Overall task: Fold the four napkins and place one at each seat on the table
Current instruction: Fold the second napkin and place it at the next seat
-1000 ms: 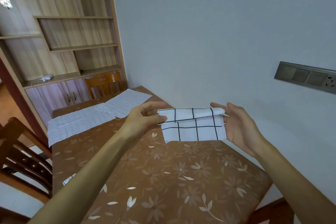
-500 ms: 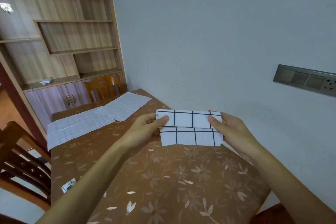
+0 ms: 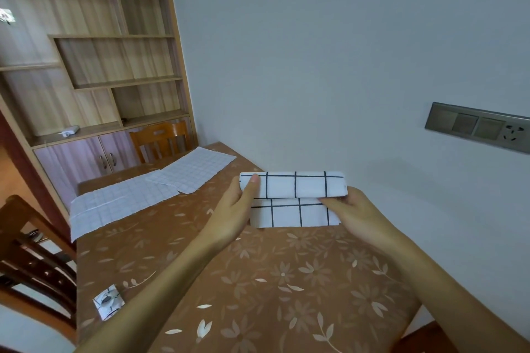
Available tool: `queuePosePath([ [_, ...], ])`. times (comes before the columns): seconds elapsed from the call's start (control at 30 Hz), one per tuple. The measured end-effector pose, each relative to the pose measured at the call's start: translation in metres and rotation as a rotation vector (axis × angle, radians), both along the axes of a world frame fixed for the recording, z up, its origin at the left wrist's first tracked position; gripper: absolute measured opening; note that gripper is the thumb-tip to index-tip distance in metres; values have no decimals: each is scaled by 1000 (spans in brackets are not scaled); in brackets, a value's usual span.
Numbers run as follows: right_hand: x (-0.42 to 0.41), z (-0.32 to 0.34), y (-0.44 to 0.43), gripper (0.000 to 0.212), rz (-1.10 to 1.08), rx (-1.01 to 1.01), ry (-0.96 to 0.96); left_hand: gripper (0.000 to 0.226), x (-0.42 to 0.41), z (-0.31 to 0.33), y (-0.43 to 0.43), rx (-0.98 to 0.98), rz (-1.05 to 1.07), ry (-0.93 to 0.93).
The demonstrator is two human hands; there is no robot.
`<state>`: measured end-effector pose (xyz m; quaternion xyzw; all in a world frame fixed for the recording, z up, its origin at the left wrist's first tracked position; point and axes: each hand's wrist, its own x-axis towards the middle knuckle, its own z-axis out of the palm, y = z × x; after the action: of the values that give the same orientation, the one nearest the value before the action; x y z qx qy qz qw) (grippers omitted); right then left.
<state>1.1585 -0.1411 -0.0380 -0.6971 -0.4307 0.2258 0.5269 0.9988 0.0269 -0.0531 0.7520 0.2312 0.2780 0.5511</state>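
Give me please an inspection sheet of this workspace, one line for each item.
Surface: table with brown floral cover.
Job's things: checked napkin, partly folded, held above the table; two napkins spread flat at the far end.
Clutter: small patterned item near the left edge, unclear what.
Hands: left hand and right hand grip the napkin's ends.
Cables: nothing seen.
Surroundings: wooden chairs, shelf unit, wall switch panel.

Home dining room: brown floral-patterned desk (image 3: 258, 281), orange wooden slatted chair (image 3: 160, 142), light wood built-in shelving with cabinets (image 3: 94, 66), grey wall switch panel (image 3: 476, 127).
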Motion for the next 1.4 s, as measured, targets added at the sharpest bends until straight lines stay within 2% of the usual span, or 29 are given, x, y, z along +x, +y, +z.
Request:
queuePosePath([
  [0.1, -1, 0, 0, 19, 35, 17, -40, 38, 1, 0, -2, 30, 36, -16],
  [0.23, 3, 0, -5, 23, 77, 54, 103, 11, 1, 3, 0, 36, 103, -103],
  [0.4, 5, 2, -5, 23, 5, 133, 239, 10, -2, 3, 2, 29, 86, -106],
  [0.5, 8, 0, -7, 22, -28, 196, 279, 24, -6, 4, 4, -119, -65, -88],
  [0.6, 11, -4, -11, 21, -34, 263, 330, 50, -12, 3, 10, -322, -240, -91],
  [0.67, 13, -7, -14, 21, -10, 288, 352, 71, -13, 6, 14, -458, -290, -54],
  [0.73, 18, -12, -17, 25, 10, 259, 313, 79, -15, 7, 17, -538, -314, -20],
  [0.87, 24, -18, -21, 44, 11, 224, 278, 39, -18, 0, 17, -272, -356, 85],
  [1.0, 24, -29, -18, 29, -47, 270, 382, 27, -20, -17, 7, -128, -376, 161],
  [1.07, 18, -36, -14, 26, -75, 303, 565, 19, -17, -28, 0, -78, -297, 116],
  [1.13, 11, -45, -13, 49, -64, 272, 786, 15, -12, -40, -9, -59, -190, 45],
  [1.2, 0, -57, -13, 68, -12, 187, 847, 17, -7, -52, -21, -69, -124, -11],
  [1.23, -8, -65, -13, 67, 1, 153, 807, 18, -5, -58, -27, -80, -120, -25],
  [1.33, -25, -82, -10, 34, -59, 96, 560, 16, -3, -74, -41, -134, -161, -23],
  [1.4, -28, -90, -11, 19, -135, 109, 492, 12, -4, -82, -46, -186, -163, 2],
])
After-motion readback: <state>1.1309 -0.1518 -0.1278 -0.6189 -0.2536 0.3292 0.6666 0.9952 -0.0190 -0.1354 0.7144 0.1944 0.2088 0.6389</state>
